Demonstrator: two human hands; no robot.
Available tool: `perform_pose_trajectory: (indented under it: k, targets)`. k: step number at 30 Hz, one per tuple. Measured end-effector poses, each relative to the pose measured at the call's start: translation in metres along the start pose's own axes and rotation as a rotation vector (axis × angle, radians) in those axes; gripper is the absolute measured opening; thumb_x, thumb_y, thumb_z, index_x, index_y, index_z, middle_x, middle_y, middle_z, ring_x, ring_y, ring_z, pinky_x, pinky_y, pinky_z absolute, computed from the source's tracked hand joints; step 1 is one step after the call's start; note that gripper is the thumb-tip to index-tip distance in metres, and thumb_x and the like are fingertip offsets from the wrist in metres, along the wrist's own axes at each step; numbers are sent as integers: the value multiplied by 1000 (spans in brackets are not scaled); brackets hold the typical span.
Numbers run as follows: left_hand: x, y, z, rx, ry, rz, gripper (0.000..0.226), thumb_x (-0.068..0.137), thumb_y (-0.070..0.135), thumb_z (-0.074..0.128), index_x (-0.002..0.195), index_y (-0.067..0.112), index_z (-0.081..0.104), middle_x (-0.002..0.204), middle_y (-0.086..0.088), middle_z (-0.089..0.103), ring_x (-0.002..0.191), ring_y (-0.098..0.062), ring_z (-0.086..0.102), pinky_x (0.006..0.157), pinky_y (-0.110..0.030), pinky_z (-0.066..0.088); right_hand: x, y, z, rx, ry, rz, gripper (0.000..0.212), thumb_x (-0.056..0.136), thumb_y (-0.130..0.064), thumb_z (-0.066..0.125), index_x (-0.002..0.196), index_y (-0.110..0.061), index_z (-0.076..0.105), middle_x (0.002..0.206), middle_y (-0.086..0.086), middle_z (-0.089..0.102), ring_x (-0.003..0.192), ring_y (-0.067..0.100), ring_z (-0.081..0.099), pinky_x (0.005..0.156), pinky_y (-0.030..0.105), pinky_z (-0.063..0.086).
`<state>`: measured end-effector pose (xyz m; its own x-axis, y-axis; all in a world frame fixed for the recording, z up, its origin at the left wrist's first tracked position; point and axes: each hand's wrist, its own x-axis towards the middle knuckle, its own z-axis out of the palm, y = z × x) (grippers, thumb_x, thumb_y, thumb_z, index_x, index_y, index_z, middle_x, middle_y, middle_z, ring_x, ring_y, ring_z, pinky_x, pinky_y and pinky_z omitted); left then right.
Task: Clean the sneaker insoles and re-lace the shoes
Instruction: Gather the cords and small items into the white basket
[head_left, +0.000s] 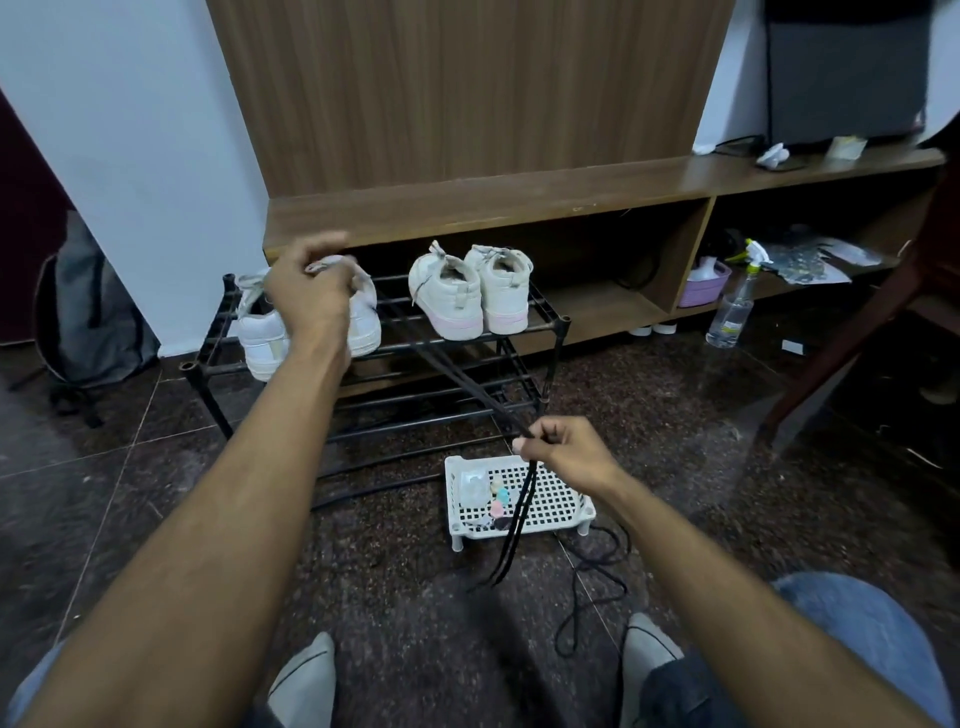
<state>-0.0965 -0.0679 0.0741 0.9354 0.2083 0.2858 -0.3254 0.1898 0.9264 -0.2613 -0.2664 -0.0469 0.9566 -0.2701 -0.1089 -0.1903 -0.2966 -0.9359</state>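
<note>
My left hand (311, 291) grips the top of a white sneaker (366, 317) on the left of the black shoe rack (540, 306); a second white sneaker (262, 338) lies beside it. My right hand (563, 447) pinches a black shoelace (457, 376) that runs taut from the gripped sneaker down to my fingers. Its two loose ends (514, 530) hang below my hand over a white basket. Another black lace (592, 587) lies coiled on the floor.
A pair of white and pink sneakers (470, 291) stands on the rack's right side. The white perforated basket (561, 499) holds small items on the floor. A spray bottle (735, 301) stands by the wooden cabinet (467, 208). A backpack (88, 322) leans at left.
</note>
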Motion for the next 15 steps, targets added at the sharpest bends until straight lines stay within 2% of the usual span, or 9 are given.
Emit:
perform_pose_trajectory:
  k: [2,4,7,8,10,12,13,15]
  targets:
    - [9,-31,-19,-41,192,-142,30,75,-12,55,78,15,67,79,1,66,74,-21,62,64,-29,50,2,-4,-12,4,23,-33,14,86,-11,70,75,-6,62,68,6,53,64,15,45,62,27,37]
    - [8,-59,-36,-39,317,-256,31,78,-11,50,75,17,64,78,-3,63,65,-18,56,61,-29,45,4,-8,-25,18,48,-63,13,85,-9,70,82,2,64,73,10,60,67,17,52,67,28,42]
    - [-6,-88,-53,48,395,-358,31,83,-7,47,74,18,61,74,-5,59,58,-14,51,49,-24,42,4,-21,-39,64,87,-118,11,85,-4,70,87,7,65,75,12,66,64,10,59,64,15,47]
    - [-12,-97,-57,74,388,-407,29,85,-6,47,75,17,61,72,-4,58,58,-14,51,47,-23,41,3,-25,-40,93,94,-136,7,84,-3,70,84,3,67,76,12,68,67,11,62,65,16,48]
    - [-30,-115,-62,181,326,-519,22,87,-1,52,79,16,64,75,-5,60,64,-18,56,54,-26,43,4,-33,-40,161,111,-173,11,83,-2,71,75,-9,67,76,13,70,74,22,65,72,27,52]
    - [-56,-133,-62,355,191,-611,14,87,4,59,85,11,70,89,-11,65,84,-28,63,67,-32,45,6,-41,-38,189,106,-198,15,82,-2,72,73,-12,67,75,13,69,75,25,64,73,34,51]
    - [-70,-137,-59,418,93,-637,14,86,3,60,94,8,71,99,-13,66,93,-30,62,74,-34,47,6,-45,-35,174,94,-212,13,82,-2,72,74,-11,67,75,12,69,74,24,63,73,35,51]
    - [-98,-143,-47,455,-144,-636,33,84,-3,63,115,8,66,117,-12,65,105,-27,59,90,-36,49,6,-53,-27,140,51,-239,8,82,-4,73,77,-9,69,77,13,68,73,24,61,74,37,51]
